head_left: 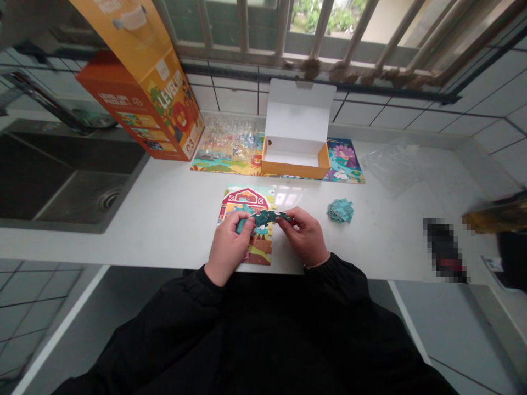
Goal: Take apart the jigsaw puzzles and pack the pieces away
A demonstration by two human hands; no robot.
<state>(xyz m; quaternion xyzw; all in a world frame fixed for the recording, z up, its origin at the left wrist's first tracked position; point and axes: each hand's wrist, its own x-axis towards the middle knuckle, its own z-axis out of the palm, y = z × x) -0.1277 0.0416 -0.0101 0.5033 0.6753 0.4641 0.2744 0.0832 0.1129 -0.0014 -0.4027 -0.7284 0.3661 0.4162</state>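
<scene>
Between my two hands, a curved strip of teal puzzle pieces (265, 217) is held above a farm picture card (260, 253). My left hand (231, 241) is closed on the strip's left end, thumb on top. The strip's right end is pinched between the thumb and fingers of my right hand (305, 236). The card shows a red barn and lies flat on the white counter, partly covered by my left hand and the strip. To the right of my right hand sits a small pile of teal puzzle pieces (340, 210).
Behind stands an open orange and white box (295, 156) on colourful picture boards (346, 160), with clear plastic (230, 137) beside it. A tall puzzle box (142, 104) is near the sink (74, 186). More plastic wrap (399, 162) and a pixelated object (444, 249) lie right.
</scene>
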